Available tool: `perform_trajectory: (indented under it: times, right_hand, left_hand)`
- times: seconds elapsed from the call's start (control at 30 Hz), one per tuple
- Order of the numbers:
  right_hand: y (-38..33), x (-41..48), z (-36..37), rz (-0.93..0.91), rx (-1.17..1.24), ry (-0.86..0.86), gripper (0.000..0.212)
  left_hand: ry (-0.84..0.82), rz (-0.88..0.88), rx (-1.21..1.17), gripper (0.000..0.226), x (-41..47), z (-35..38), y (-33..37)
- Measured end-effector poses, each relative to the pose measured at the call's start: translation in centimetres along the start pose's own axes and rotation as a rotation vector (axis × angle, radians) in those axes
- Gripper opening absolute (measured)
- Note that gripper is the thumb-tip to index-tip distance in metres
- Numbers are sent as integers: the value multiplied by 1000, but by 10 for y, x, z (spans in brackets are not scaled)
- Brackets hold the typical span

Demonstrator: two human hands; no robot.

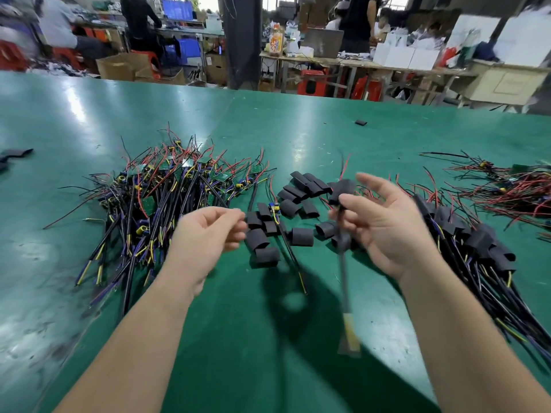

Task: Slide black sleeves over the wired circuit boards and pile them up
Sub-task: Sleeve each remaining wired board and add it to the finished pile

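Note:
A heap of bare wired circuit boards (167,189) lies left of centre on the green table (298,138). Several loose black sleeves (269,231) are scattered in the middle. A pile of sleeved boards (477,242) runs along the right. My right hand (384,222) pinches a sleeved board (343,190) between thumb and forefinger; its cable hangs down, blurred, with the other fingers spread. My left hand (208,231) hovers above the table with fingers loosely curled, holding nothing that I can see, just left of the loose sleeves.
A tangle of red and black wires (512,189) lies at the far right. One stray sleeve (360,123) sits farther back, and dark pieces (15,155) lie at the left edge. Beyond the table are people, cardboard boxes and cluttered workbenches.

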State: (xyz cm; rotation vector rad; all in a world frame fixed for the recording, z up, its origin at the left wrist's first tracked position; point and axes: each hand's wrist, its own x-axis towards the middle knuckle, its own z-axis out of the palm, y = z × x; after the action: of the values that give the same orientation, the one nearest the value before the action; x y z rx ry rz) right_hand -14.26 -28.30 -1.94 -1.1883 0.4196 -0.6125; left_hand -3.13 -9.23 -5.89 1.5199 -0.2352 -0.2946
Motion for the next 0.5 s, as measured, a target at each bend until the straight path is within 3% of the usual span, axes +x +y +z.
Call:
perform_trajectory:
  times: [0.07, 0.13, 0.17, 0.3, 0.5]
  right_hand:
    - [-10, 9, -23, -250, -495, 169, 28]
    - [-14, 17, -48, -463, -1027, 350, 17]
    - [-14, 19, -58, -501, -1181, 411, 15]
    - [1, 28, -78, -496, -1389, 415, 15]
    - [14, 33, -73, -428, -1629, 305, 22]
  left_hand:
    - [253, 195, 452, 10, 10, -12, -8]
    - [383, 332, 831, 12, 15, -22, -14]
    - [411, 351, 948, 20, 17, -24, -18]
    - [372, 225, 1228, 46, 22, -24, -29]
    - [420, 218, 1296, 36, 26, -29, -30]
